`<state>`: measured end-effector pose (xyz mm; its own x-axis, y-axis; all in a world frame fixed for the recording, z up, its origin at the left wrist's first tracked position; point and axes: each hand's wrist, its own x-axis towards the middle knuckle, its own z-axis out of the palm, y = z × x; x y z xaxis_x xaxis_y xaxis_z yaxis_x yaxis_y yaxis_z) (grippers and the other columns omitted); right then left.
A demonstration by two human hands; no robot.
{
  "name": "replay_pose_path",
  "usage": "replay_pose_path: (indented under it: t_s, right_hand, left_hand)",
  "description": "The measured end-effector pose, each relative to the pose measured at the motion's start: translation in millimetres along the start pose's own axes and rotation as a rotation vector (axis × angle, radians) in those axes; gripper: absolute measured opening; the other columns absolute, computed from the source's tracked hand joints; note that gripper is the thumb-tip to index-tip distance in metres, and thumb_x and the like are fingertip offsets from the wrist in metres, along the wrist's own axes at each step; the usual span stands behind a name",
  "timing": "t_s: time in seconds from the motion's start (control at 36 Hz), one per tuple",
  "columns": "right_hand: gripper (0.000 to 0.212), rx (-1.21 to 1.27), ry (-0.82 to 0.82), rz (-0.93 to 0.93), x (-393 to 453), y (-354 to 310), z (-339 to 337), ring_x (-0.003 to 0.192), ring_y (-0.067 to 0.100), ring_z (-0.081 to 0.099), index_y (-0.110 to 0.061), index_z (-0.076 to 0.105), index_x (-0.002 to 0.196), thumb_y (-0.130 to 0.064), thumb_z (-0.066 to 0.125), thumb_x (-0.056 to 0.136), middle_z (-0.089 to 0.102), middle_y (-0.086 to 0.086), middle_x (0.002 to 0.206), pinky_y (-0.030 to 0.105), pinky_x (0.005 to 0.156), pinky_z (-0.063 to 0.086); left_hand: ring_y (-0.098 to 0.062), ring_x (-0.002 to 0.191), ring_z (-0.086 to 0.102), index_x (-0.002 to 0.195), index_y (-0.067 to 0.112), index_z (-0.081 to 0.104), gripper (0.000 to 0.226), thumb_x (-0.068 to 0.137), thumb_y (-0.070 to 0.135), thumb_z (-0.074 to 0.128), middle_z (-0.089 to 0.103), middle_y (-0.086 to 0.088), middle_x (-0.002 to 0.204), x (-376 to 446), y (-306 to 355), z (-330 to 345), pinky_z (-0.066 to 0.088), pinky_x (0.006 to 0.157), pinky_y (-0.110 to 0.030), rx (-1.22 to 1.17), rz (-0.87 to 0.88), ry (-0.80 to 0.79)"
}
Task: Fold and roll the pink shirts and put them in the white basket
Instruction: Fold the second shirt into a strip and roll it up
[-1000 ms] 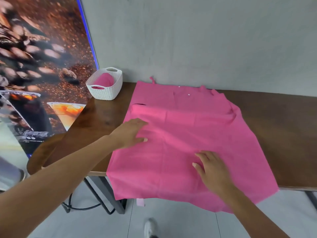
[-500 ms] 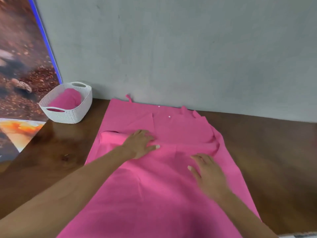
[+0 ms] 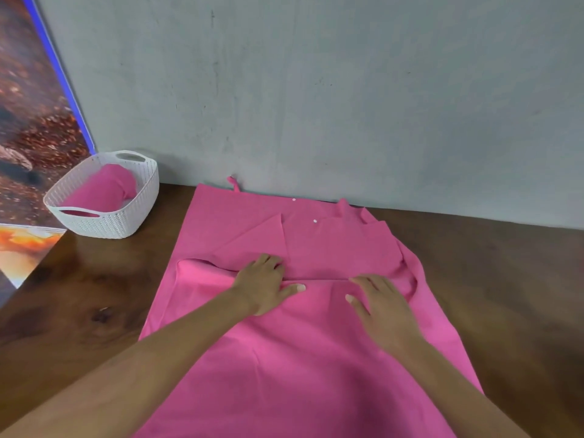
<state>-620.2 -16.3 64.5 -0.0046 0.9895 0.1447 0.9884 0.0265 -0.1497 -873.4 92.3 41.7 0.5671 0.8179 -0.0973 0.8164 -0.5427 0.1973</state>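
Your right hand [image 3: 384, 308] has slid up the shirt [image 3: 316, 358] toward the fold line; your left hand [image 3: 264, 284] stays at that fold. Both lie flat with fingers straight, pressing the cloth and gripping nothing. It lies spread on the table [image 3: 94, 305]. Another rolled shirt [image 3: 101, 191] sits in the basket [image 3: 126, 216]. No writing is legible.

Both hands flat on pink shirt [image 3: 316, 358], left hand [image 3: 264, 284], right hand [image 3: 382, 306]
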Motion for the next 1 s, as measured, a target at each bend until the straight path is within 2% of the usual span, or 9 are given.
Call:
replay_pose_path:
  t_s: [0.08, 0.19, 0.28, 0.33, 0.44, 0.64, 0.78, 0.92, 1.0]
  right_hand:
    - [0.047, 0.004, 0.019, -0.036, 14, -1, 0, 0.121, 0.023, 0.056, -0.015, 0.063, 0.13, -0.047, 0.043, 0.101, 0.063, 0.003, 0.127, 0.039, 0.103, 0.047]
    - [0.035, 0.044, 0.045, -0.06, 40, 1, -1, 0.121, 0.024, 0.054, -0.014, 0.064, 0.128, -0.033, 0.059, 0.099, 0.063, 0.003, 0.127, 0.039, 0.101, 0.048]
    - [0.034, 0.075, 0.026, -0.047, 64, 4, 0, 0.124, 0.026, 0.052, -0.014, 0.063, 0.129, -0.032, 0.058, 0.1, 0.062, 0.004, 0.129, 0.042, 0.104, 0.045]
    - [0.035, 0.097, 0.004, -0.035, 80, 4, -1, 0.125, 0.027, 0.05, -0.013, 0.061, 0.13, -0.031, 0.058, 0.1, 0.061, 0.006, 0.131, 0.04, 0.106, 0.04]
    - [0.044, 0.077, -0.092, -0.033, 115, 1, -2, 0.131, 0.028, 0.046, -0.013, 0.052, 0.14, -0.03, 0.058, 0.1, 0.053, 0.009, 0.14, 0.039, 0.108, 0.037]
    - [0.069, 0.091, -0.185, -0.048, 178, -15, -2, 0.146, 0.027, 0.03, -0.014, 0.029, 0.156, -0.026, 0.062, 0.097, 0.035, 0.01, 0.158, 0.041, 0.118, 0.026]
    - [0.059, -0.067, -0.341, -0.15, 218, -13, 14, 0.139, 0.028, 0.037, -0.02, 0.046, 0.147, -0.024, 0.068, 0.092, 0.047, 0.007, 0.149, 0.039, 0.118, 0.027]
    - [0.024, -0.147, -0.268, -0.167, 235, -11, 28, 0.113, 0.027, 0.054, -0.013, 0.059, 0.117, -0.027, 0.059, 0.098, 0.062, 0.007, 0.118, 0.036, 0.094, 0.04]
    - [0.024, -0.143, -0.243, -0.169, 240, -6, 30, 0.099, 0.029, 0.062, -0.013, 0.054, 0.114, -0.033, 0.054, 0.102, 0.067, 0.006, 0.102, 0.032, 0.075, 0.034]
  left_hand:
    - [-0.025, 0.133, 0.043, 0.136, 0.01, 0.058, 0.131, 0.066, 0.092, -0.018, 0.052, -0.006, 0.144, 2, -3, -3, 0.035, 0.114, -0.039, -0.09, -0.01, 0.048]
    - [-0.021, 0.087, 0.06, 0.089, 0.012, 0.07, 0.088, 0.089, 0.085, 0.02, 0.066, -0.002, 0.09, 4, -13, -10, 0.049, 0.088, -0.041, -0.42, -0.05, 0.275]
    - [-0.012, 0.078, 0.061, 0.084, 0.013, 0.073, 0.033, 0.092, 0.044, 0.069, 0.068, 0.004, 0.084, 1, -19, -26, 0.049, 0.078, -0.034, -0.595, -0.059, 0.415]
    - [0.0, 0.069, 0.059, 0.08, 0.011, 0.072, 0.016, 0.086, 0.023, 0.081, 0.067, 0.015, 0.075, -4, -22, -40, 0.044, 0.068, -0.018, -0.655, -0.072, 0.481]
    - [0.003, 0.051, 0.048, 0.077, 0.008, 0.066, 0.02, 0.078, 0.012, 0.085, 0.056, 0.03, 0.055, -9, -34, -56, 0.033, 0.053, -0.01, -0.782, -0.101, 0.47]
    - [-0.011, 0.064, 0.047, 0.102, 0.009, 0.065, 0.036, 0.074, 0.007, 0.088, 0.053, -0.001, 0.074, -12, -79, -77, 0.04, 0.062, -0.018, -1.035, -0.156, 0.357]
    - [-0.016, 0.073, 0.055, 0.091, 0.003, 0.069, 0.022, 0.078, 0.007, 0.085, 0.056, -0.007, 0.077, -8, -121, -86, 0.045, 0.067, -0.017, -1.059, -0.25, 0.432]
    - [-0.023, 0.076, 0.06, 0.089, -0.006, 0.067, 0.017, 0.083, 0.003, 0.08, 0.067, -0.029, 0.084, 8, -157, -87, 0.049, 0.07, -0.024, -1.038, -0.355, 0.546]
    - [-0.025, 0.077, 0.066, 0.083, 0.007, 0.07, 0.012, 0.083, 0.009, 0.082, 0.073, -0.021, 0.087, 29, -182, -79, 0.054, 0.078, -0.041, -1.046, -0.466, 0.601]
